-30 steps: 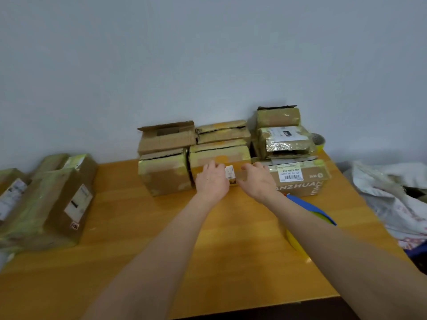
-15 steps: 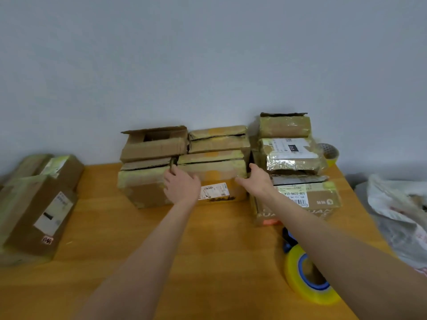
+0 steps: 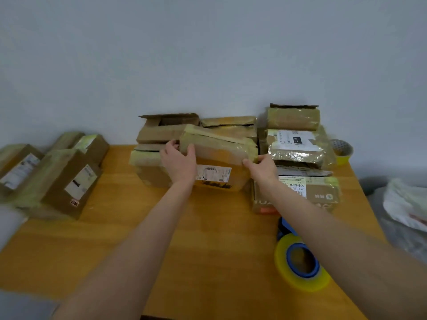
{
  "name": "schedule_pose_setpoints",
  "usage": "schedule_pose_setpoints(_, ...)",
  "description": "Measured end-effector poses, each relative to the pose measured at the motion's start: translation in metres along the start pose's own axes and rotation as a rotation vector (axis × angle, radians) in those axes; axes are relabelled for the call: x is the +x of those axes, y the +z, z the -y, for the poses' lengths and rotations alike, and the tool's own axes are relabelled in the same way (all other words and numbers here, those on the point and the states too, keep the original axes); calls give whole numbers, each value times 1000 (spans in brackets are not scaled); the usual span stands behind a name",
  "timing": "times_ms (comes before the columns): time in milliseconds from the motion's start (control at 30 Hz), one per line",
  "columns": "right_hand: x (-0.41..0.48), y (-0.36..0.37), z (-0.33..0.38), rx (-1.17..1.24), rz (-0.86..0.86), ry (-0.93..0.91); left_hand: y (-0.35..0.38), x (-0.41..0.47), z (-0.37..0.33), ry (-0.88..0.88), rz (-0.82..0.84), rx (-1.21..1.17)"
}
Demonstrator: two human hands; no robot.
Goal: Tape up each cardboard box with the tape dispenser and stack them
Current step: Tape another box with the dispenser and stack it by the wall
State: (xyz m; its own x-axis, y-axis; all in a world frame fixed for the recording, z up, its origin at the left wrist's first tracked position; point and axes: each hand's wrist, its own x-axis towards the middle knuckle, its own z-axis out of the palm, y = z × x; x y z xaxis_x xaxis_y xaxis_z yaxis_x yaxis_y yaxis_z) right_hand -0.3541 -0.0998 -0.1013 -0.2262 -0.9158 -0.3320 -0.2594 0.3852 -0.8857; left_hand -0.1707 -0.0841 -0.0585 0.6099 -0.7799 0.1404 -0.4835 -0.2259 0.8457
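A taped cardboard box (image 3: 219,155) with a white shipping label is tilted and lifted off the row at the back of the wooden table (image 3: 208,239). My left hand (image 3: 179,161) grips its left edge, thumb on the front face. My right hand (image 3: 262,168) grips its right lower corner. A stack with an open-flapped box (image 3: 161,130) stands behind on the left, another taped box (image 3: 231,125) right behind it. The blue tape dispenser with a yellow tape roll (image 3: 300,262) lies on the table under my right forearm.
A stack of three taped boxes (image 3: 298,158) stands at the right, with a tape roll (image 3: 342,151) behind it. Several taped boxes (image 3: 57,172) lie at the left edge. White plastic bags (image 3: 406,204) lie off the table's right side.
Both hands slid out to the labelled box's edges, took hold, and have lifted and tilted it out of the row toward me. The camera moved closer.
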Motion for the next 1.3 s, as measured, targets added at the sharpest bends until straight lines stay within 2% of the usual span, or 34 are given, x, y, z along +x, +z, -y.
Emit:
schedule_pose_setpoints(267, -69, -14, -27, -78, 199, -62, -47, -61, 29, -161, -102, 103)
schedule_pose_setpoints(400, -96, -21, -53, -157, 240, -28, -57, -96, 58, -310, -7, 174)
schedule_pose_setpoints(533, -111, -34, -74, -290, 198, 36, -51, -120, 78, -363, 131, 237)
schedule_pose_setpoints(733, -121, -44, -83, -406, 144, 51, -52, -122, 90, -154, 343, 401)
schedule_pose_setpoints(833, -125, -47, -84, -468, 85, -21, -55, -131, 97, -54, 363, 445)
schedule_pose_setpoints(967, -128, -50, -91, -630, 116, -154, -55, -137, 100, 54, 398, 512)
schedule_pose_setpoints(1067, -130, -50, -94, -716, 96, -177, -53, -133, 106, 378, 383, 674)
schedule_pose_setpoints(1133, -131, -50, -95, -751, 89, -189, -49, -135, 106, 596, 513, 779)
schedule_pose_setpoints(1200, -131, -54, -97, -708, 134, -221, -47, -139, 105, 685, 630, 831)
schedule_pose_setpoints(1233, -131, -59, -99, -612, 159, -228, -46, -140, 106, 693, 659, 840)
schedule_pose_setpoints(1300, -127, -78, -107, -465, 117, -204, -46, -135, 111, 708, 687, 850)
